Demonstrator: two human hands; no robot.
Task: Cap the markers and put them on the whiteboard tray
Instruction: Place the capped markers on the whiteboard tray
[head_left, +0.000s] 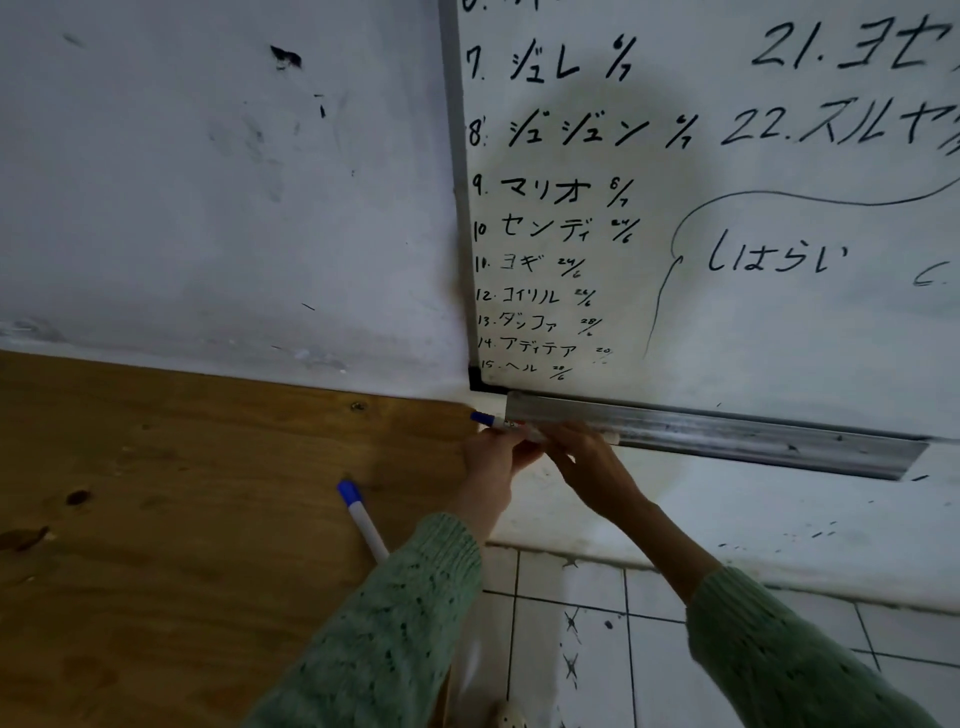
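Note:
A white marker with a blue cap (493, 420) is held level at the left end of the metal whiteboard tray (727, 431). My left hand (493, 457) grips its body just behind the cap. My right hand (582, 457) grips the marker's other end, whose white tip shows against the tray's front lip. A second white marker with a blue cap (361, 517) lies on the wooden table (182, 493), partly hidden by my left sleeve.
The whiteboard (727, 234) above the tray carries black handwriting. A white wall (223, 182) stands to its left. A tiled floor (571, 649) shows below my arms, right of the table edge.

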